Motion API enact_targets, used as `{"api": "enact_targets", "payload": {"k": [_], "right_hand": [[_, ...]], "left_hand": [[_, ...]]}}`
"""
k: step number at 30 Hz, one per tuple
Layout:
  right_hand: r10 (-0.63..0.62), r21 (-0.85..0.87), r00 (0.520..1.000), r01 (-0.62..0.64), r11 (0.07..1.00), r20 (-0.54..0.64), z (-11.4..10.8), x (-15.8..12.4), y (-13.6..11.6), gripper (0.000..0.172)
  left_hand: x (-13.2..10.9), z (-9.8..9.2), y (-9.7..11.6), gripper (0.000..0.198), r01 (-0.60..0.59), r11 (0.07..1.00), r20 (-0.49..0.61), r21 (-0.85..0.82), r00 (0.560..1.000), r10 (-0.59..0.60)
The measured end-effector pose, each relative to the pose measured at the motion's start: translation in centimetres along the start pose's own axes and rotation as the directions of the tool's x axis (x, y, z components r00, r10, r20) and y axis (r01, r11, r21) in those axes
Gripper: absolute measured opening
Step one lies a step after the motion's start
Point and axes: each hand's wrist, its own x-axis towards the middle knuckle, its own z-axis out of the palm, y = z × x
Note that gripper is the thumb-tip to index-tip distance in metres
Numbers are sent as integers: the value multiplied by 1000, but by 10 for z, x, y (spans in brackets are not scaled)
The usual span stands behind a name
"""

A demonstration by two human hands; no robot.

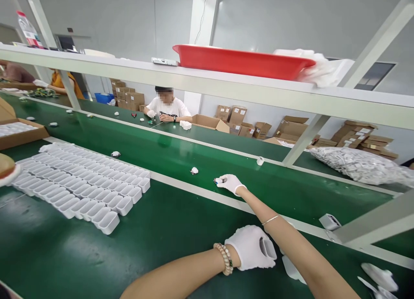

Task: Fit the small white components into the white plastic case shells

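In the right hand (230, 184), a part (217, 182) was pinched, apparently being picked up from the belt (174, 154) beneath; in the left hand (247, 247), a cup (268, 249) was clasped. For lifting, a steady pinch seemed called for.

A shallow red plastic basin (239, 63) sits on a long white overhead shelf (126, 70), a flat, light-coloured rectangular device (164, 62) beside its left end and crumpled white plastic (326, 73) at its right. A clear, red-capped plastic bottle (29, 31) stands far left. Beyond, brown cardboard boxes (134, 101) are stacked near a blue plastic bin (104, 98); a person in a white T-shirt (178, 108) faces this way.
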Motion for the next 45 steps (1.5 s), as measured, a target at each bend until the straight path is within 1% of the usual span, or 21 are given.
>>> {"api": "enact_targets", "payload": {"k": [2,5,8,9,10,11,13,15,17,20,22,25,27,30,32,35,38,41,45], "right_hand": [[3,104,1000,-4,995,15,-14,-12,-6,26],[-15,282,1000,11,959,11,-51,-42,-11,31],[-49,421,998,63,905,-44,-92,-93,-13,49],[-61,452,996,84,888,-65,-102,-113,-14,55],[-68,475,995,98,874,-79,-110,-134,-15,58],[-75,493,993,108,863,-86,-115,-154,-17,60],[-59,509,995,90,856,-75,-117,-190,-23,61],[-53,474,996,84,877,-77,-112,-215,-30,60],[-84,390,994,105,915,-72,-106,-229,-38,52],[-167,282,985,173,944,-47,-100,-235,-46,33],[-221,281,973,231,932,-66,-98,-236,-49,27],[-274,330,953,303,894,-132,-95,-238,-47,29],[-283,359,945,323,876,-162,-93,-239,-45,29],[-287,382,939,341,859,-191,-90,-241,-42,32],[-290,384,936,347,856,-200,-88,-243,-41,33],[-258,349,943,318,882,-209,-85,-245,-40,31],[-219,263,951,274,925,-219,-83,-247,-38,28],[-229,199,955,266,943,-188,-82,-249,-39,25],[-235,202,954,271,941,-186,-82,-250,-40,25]], "left_hand": [[-4,-12,3,17,-7,1000,-1,-30,1000,7],[-11,-39,7,17,-66,997,-31,-47,997,65],[-19,-68,15,35,-109,994,-88,-32,991,106],[-23,-76,18,38,-122,992,-121,-15,986,119],[-27,-83,23,38,-148,988,-176,38,973,152],[-32,-88,28,37,-170,979,-221,114,956,192],[-41,-93,38,32,-211,938,-257,275,924,283],[-47,-95,47,29,-248,881,-234,402,903,361],[-52,-94,53,29,-286,833,-201,473,886,419],[-56,-91,55,34,-329,789,-184,519,858,479],[-58,-90,55,36,-345,773,-188,533,842,506],[-61,-88,55,33,-354,755,-195,552,825,530],[-63,-88,56,31,-348,752,-203,559,823,531],[-65,-87,60,30,-347,744,-208,571,815,540],[-66,-87,62,29,-353,721,-201,596,804,560],[-66,-87,64,24,-360,695,-191,622,791,581],[-66,-88,67,14,-354,690,-184,631,796,577],[-67,-88,70,12,-328,694,-176,641,817,549],[-68,-88,71,12,-312,707,-156,634,845,512]]}}
